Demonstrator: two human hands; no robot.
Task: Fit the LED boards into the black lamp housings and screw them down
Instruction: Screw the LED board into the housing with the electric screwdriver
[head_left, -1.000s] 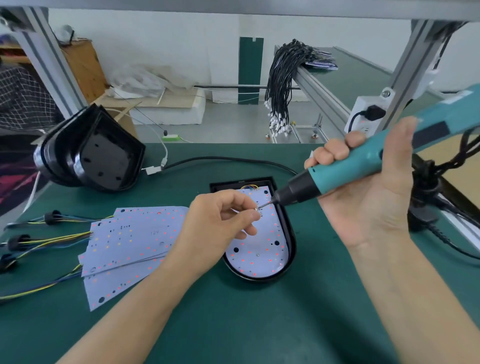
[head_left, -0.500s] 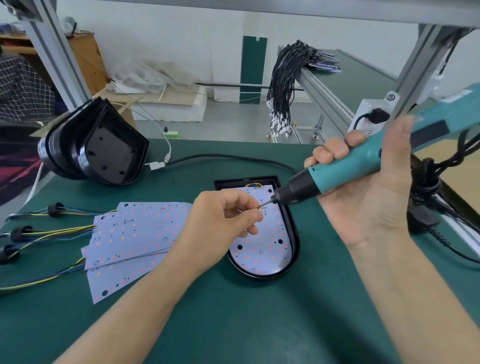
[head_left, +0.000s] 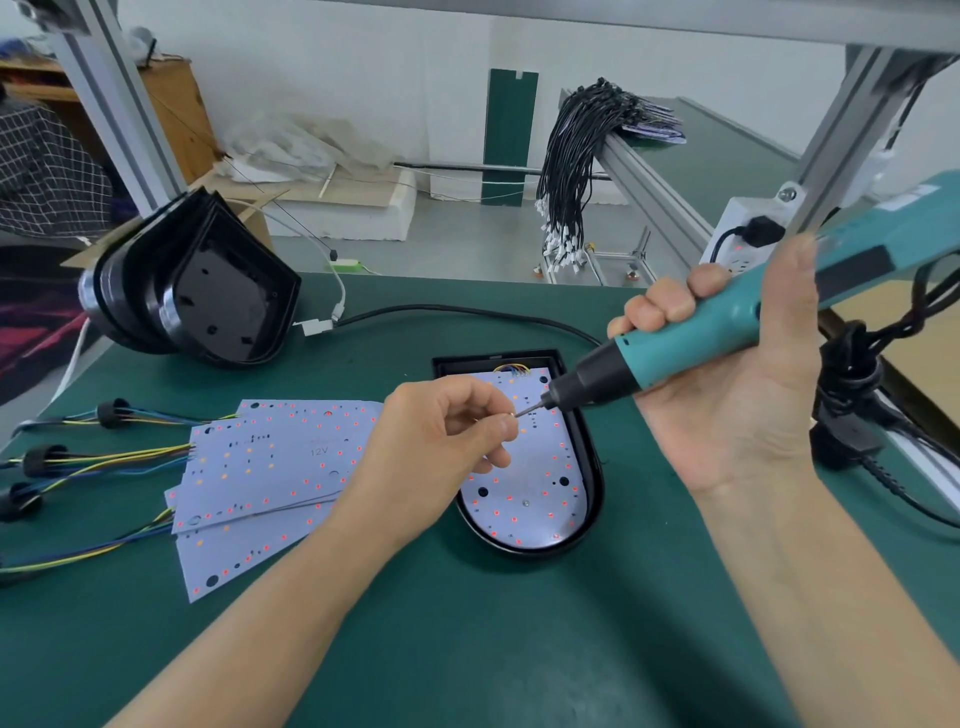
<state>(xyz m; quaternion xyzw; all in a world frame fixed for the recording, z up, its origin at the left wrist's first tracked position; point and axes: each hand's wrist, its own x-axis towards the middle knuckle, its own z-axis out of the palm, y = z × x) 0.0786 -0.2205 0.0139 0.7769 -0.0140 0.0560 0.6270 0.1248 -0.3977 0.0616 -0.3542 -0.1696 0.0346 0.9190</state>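
While the right hand (head_left: 737, 415) wraps its grip around the teal electric screwdriver (head_left: 727, 322), the left hand (head_left: 447, 431) pinches a small screw (head_left: 511, 414) at the bit's tip. Both hover over an LED board (head_left: 530, 488) seated in a black lamp housing (head_left: 592, 467) on the green table (head_left: 467, 649). Loose LED boards (head_left: 270, 467) lie just left; empty stacked housings (head_left: 208, 296) stand at the far left.

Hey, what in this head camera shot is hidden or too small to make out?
- Screw: whatever the left hand pinches at the screwdriver tip is too small to identify.
- Screwdriver's rear end: cut off by the right frame edge.
- Middle of the LED board in the housing: covered by the left hand.
- Lower boards in the loose stack: hidden under the top one.
- Right hand: its fingertips wrap behind the screwdriver.
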